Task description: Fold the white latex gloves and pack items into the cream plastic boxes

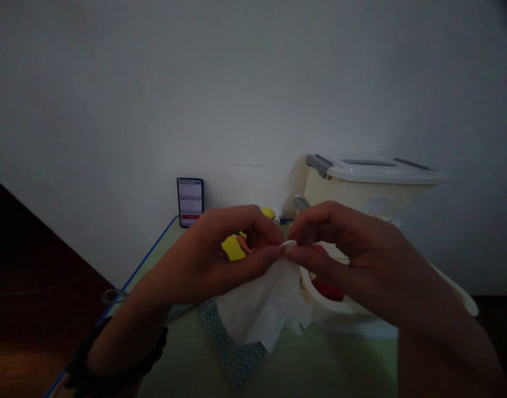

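Observation:
Both hands meet in the middle of the view, holding the gathered top of a thin white tissue (265, 309). My left hand (220, 249) pinches it between thumb and forefinger, with a dark bracelet on the wrist. From the other side my right hand (344, 249) pinches the same bunched edge, its fingertips close to the left ones. The tissue hangs down in folds and has a ragged lower edge. Behind it on the table lies a blue-grey patterned cloth (232, 356), partly covered from view. Something yellow (233, 249) shows behind my left hand, mostly hidden.
The green table (187, 359) has a blue edge and stands against a pale wall. A phone (190, 202) leans upright at the back left. On the right stand stacked cream bins (344, 193); the lower one has an open front with something red (328, 288) inside.

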{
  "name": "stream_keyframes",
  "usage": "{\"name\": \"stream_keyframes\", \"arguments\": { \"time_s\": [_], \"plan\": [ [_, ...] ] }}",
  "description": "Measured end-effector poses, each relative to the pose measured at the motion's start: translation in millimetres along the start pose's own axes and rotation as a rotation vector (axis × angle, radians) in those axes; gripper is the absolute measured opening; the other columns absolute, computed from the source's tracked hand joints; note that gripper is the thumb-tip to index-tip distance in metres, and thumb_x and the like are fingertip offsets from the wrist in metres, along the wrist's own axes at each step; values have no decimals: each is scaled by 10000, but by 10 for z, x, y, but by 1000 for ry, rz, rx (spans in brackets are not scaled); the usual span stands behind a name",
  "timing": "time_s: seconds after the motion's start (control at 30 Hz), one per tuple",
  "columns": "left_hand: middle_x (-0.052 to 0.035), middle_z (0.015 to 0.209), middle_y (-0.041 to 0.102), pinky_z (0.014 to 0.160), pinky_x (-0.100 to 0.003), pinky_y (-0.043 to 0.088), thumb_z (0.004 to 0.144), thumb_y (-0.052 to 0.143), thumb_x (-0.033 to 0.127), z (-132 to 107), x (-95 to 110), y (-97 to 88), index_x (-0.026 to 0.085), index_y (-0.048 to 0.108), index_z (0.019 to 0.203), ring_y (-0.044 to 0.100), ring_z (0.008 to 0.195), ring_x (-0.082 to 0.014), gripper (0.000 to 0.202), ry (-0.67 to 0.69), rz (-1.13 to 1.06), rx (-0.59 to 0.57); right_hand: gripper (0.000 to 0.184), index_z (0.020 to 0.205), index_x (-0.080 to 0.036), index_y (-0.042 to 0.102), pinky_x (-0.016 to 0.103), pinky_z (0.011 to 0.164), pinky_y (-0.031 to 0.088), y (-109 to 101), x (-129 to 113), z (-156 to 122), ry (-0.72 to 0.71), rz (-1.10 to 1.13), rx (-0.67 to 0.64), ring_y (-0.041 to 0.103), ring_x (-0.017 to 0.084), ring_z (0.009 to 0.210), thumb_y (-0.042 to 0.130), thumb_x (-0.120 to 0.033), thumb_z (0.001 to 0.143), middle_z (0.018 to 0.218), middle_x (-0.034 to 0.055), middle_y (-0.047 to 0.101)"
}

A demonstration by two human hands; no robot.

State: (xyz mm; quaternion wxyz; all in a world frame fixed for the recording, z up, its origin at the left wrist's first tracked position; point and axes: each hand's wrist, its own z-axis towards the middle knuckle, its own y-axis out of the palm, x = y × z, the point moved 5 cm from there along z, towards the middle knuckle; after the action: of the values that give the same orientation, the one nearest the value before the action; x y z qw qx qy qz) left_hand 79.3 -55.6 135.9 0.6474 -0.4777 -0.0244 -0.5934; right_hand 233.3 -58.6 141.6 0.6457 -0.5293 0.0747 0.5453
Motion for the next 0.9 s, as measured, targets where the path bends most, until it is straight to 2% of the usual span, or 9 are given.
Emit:
{"name": "stream_keyframes", "arguments": {
  "time_s": [0.2, 0.33, 0.43, 0.57, 0.67, 0.8, 0.9],
  "plan": [
    [-31, 954, 528, 764, -246, 481, 809, 585, 145, 1, 28, 5, 191, 568, 914, 541, 877, -132, 116, 37, 24, -93, 139, 887, -228, 573, 151, 638, 464, 4, -52, -4, -53, 5, -19, 597, 63, 696, 643, -157, 790, 780, -69, 629],
    [-60, 1055, 483, 857, -274, 464, 791, 596, 141, -38, 31, 19, 177, 567, 897, 518, 986, -158, 115, 65, 68, -130, 82, 909, -234, 556, 175, 612, 478, -42, -25, -38, -57, -3, 14, 599, 81, 688, 595, -215, 838, 782, -50, 618],
    [-71, 1108, 489, 893, -287, 457, 785, 611, 144, -64, 18, -6, 169, 575, 848, 518, 1040, -175, 77, 70, 75, -162, 70, 919, -250, 560, 205, 648, 500, -135, 21, -67, -55, -28, 42, 606, 119, 785, 575, -234, 852, 881, -14, 615],
    [-55, 1048, 556, 869, -258, 475, 808, 597, 132, -62, -15, -136, 170, 602, 833, 562, 994, -151, 46, 71, 55, -144, 62, 894, -257, 554, 251, 772, 509, -292, 53, -113, -111, -18, 43, 574, 158, 958, 567, -217, 849, 1026, 17, 559],
    [-22, 937, 611, 776, -217, 501, 821, 585, 116, -49, -45, -222, 185, 625, 833, 606, 867, -118, 80, 69, 31, -92, 54, 872, -256, 542, 243, 765, 509, -297, 90, -139, -101, 26, -58, 568, 154, 966, 541, -203, 860, 1016, 13, 547],
    [-15, 877, 652, 722, -219, 508, 836, 574, 130, -40, -84, -205, 195, 625, 829, 621, 826, -125, 83, 31, 27, -90, 67, 919, -263, 494, 252, 608, 528, -141, 173, -159, 38, 197, -252, 602, 111, 717, 486, -204, 888, 1079, 16, 556],
    [-20, 863, 664, 700, -229, 509, 833, 579, 134, -39, -61, -172, 195, 623, 824, 622, 816, -136, 76, 12, 26, -104, 78, 962, -269, 477, 243, 554, 524, -85, 221, -143, 112, 218, -249, 597, 94, 626, 499, -249, 889, 1066, 16, 587]
  ]
}}
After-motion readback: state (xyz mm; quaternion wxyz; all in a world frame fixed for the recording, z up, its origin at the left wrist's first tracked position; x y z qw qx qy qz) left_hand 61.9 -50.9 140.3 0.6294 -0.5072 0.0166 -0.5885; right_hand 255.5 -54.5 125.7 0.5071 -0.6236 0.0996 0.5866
